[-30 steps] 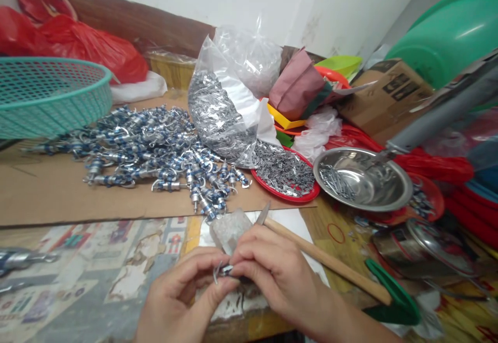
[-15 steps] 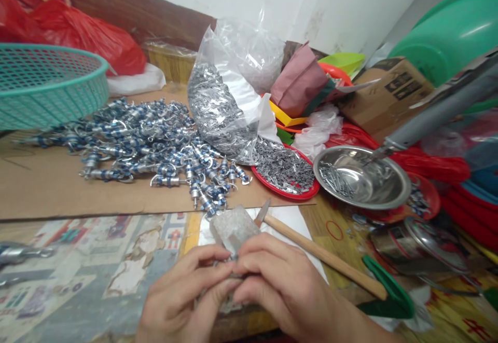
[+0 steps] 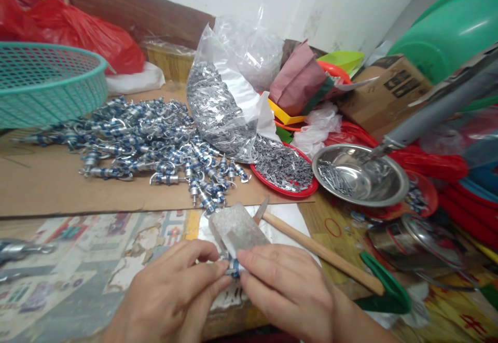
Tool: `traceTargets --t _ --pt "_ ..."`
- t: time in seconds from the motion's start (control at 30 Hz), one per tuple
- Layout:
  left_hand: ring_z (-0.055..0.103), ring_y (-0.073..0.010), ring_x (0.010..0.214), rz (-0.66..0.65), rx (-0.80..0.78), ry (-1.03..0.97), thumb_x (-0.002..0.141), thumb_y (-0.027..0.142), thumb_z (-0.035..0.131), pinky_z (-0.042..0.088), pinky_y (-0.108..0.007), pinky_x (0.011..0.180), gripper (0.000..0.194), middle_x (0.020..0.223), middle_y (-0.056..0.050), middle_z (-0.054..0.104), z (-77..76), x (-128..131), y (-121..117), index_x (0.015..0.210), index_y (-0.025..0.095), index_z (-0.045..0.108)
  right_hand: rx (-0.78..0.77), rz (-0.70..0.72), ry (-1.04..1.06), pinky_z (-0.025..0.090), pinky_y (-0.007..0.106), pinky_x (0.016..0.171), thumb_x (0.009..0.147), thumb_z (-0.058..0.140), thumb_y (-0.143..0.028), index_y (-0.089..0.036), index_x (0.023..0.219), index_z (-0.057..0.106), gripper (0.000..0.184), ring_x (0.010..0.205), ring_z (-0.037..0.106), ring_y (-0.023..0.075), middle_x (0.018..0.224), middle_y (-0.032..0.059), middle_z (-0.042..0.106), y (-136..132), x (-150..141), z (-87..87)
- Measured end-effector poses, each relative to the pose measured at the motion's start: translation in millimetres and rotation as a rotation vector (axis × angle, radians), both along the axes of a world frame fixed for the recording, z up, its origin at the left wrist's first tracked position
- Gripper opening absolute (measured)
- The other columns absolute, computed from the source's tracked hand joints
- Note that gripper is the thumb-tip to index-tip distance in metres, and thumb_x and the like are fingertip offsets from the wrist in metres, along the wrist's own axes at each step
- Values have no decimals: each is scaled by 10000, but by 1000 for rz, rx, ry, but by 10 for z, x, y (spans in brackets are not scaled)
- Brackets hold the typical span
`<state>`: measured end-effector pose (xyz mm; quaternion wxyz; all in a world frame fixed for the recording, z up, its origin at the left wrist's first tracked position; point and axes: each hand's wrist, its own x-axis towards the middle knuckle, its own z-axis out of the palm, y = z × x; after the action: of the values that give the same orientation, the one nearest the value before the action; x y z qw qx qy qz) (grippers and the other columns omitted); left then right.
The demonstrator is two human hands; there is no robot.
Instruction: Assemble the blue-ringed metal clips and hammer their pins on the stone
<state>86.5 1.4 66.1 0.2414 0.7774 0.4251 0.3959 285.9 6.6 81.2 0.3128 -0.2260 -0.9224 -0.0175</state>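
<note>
Between my hands is a small silver-and-blue metal fitting (image 3: 235, 268), much of it hidden by my fingers. My left hand (image 3: 171, 288) pinches its left end with thumb and fingertips. On the other side, my right hand (image 3: 288, 286) grips its right end, fingers closed. Just beyond my fingertips lies a grey metal block (image 3: 239, 224) on white paper. Beside the block rests a hammer with a wooden handle (image 3: 322, 252), its pointed metal head near the block. Farther off, a heap of similar silver-and-blue fittings (image 3: 143, 135) covers part of the cardboard (image 3: 50, 187).
A red plate (image 3: 268, 183) holds small metal clips, with a clear bag (image 3: 220, 112) of more clips behind it. To its right stands a steel bowl (image 3: 373, 192) with pins, under a grey tool arm (image 3: 439, 107). A green basket (image 3: 50, 94) is at left.
My hands have moved slightly apart, the left one shifting left and down. The silver-and-blue fitting between them now shows, where fingers covered it before.
</note>
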Motion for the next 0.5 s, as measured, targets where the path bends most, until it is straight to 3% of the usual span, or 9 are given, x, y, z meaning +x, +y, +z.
traceTargets --t 0.13,0.3,0.4,0.5 --pt "681 -144 737 16 82 58 805 225 575 486 -144 692 167 882 -37 736 26 -1 -42 813 264 737 -109 -29 120 565 251 723 863 543 -100 -112 853 664 122 815 687 172 919 104 728 -21 -3 -50" --pt "700 -148 817 -99 -104 -34 807 302 587 501 -123 726 180 931 13 758 51 -75 3 752 346 753 -319 -22 291 545 168 750 833 642 -220 -124 883 651 108 817 690 128 847 93 731 -84 -30 -101" --pt "709 -170 830 -128 -212 -81 796 297 595 521 -155 736 182 901 19 778 46 -87 11 788 368 763 -276 -54 291 549 175 738 836 638 -239 -135 877 653 113 802 695 135 861 86 734 -122 -38 -115" --pt "720 -184 793 -55 -238 -199 771 279 604 532 -172 725 185 867 6 785 47 -34 -24 765 357 772 -133 -104 176 564 211 675 870 583 -203 -144 853 657 96 742 703 151 899 79 737 -156 -39 -79"
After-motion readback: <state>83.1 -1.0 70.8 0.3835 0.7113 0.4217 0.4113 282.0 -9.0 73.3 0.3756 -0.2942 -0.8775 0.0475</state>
